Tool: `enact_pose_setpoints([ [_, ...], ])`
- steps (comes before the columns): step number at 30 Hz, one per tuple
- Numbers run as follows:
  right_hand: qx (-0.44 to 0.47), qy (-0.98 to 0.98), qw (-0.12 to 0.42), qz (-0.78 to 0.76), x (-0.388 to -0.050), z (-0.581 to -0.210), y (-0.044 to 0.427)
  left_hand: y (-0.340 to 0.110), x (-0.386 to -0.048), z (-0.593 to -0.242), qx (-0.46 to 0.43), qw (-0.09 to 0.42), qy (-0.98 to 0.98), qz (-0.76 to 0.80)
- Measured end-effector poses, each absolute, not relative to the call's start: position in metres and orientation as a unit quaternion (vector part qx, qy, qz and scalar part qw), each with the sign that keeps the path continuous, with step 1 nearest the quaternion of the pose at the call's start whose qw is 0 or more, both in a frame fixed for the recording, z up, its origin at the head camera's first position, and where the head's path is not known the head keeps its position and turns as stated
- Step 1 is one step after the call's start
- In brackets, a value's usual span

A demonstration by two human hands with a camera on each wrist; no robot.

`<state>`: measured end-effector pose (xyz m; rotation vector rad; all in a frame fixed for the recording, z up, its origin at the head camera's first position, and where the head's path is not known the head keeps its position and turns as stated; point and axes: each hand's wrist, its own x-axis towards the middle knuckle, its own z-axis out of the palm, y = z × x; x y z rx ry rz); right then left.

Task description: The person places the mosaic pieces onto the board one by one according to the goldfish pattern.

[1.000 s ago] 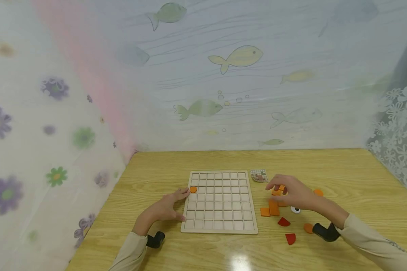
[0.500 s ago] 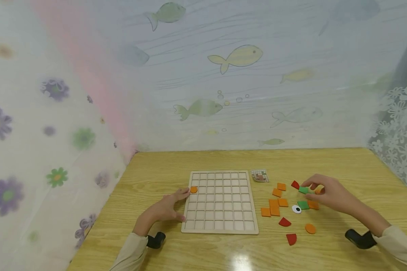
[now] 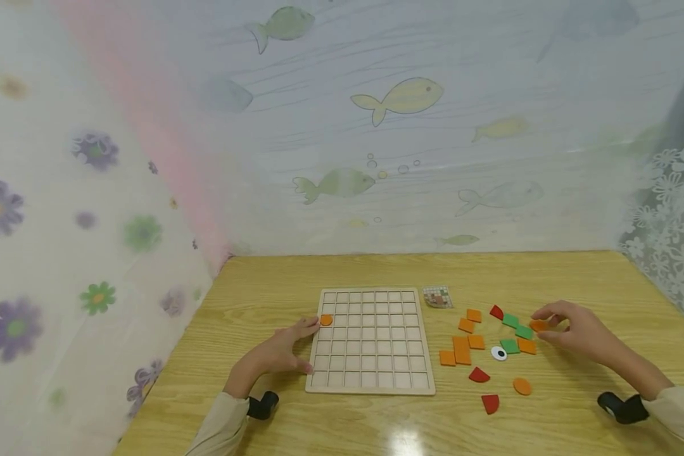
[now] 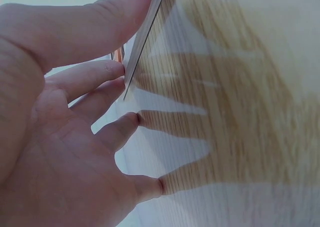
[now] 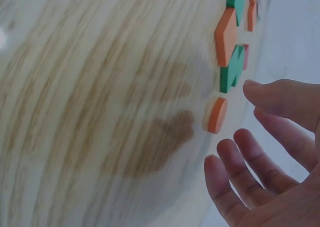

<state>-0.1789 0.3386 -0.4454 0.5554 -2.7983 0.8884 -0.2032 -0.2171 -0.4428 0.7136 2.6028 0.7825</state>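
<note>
A pale wooden grid board [image 3: 370,391] lies on the table, with an orange disc [image 3: 326,320] in a square of its leftmost column. My left hand [image 3: 282,348] rests against the board's left edge, fingers spread, thumb near the lower corner. In the left wrist view the thumb [image 4: 100,32] touches the board's edge. At the right, my right hand [image 3: 576,332] hovers at another orange disc [image 3: 539,325]. The right wrist view has that disc [image 5: 217,115] lying on the table, apart from the loosely bent fingers [image 5: 227,159], which hold nothing.
Between board and right hand lie several orange squares [image 3: 476,342], green pieces [image 3: 510,346], red quarter-round pieces [image 3: 491,403], an eye piece [image 3: 498,353] and a third orange disc [image 3: 522,386]. A small pattern card [image 3: 437,297] lies by the board's upper right corner. Patterned curtains surround the table.
My right hand has moved right, from over the orange squares, past the green pieces, to the orange disc at the far right. The left hand stays at the board.
</note>
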Motion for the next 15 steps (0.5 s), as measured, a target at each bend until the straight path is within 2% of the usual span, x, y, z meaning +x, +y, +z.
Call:
enact_pose_setpoints([
  [7, 0.147, -0.943, 0.034, 0.297, -0.185, -0.450, 0.342, -0.217, -0.201, -0.441, 0.249, 0.168, 0.911, 0.283],
  [15, 0.137, -0.941, 0.033, 0.308, -0.190, -0.455, 0.341, -0.216, -0.201, -0.439, 0.251, 0.166, 0.911, 0.283],
])
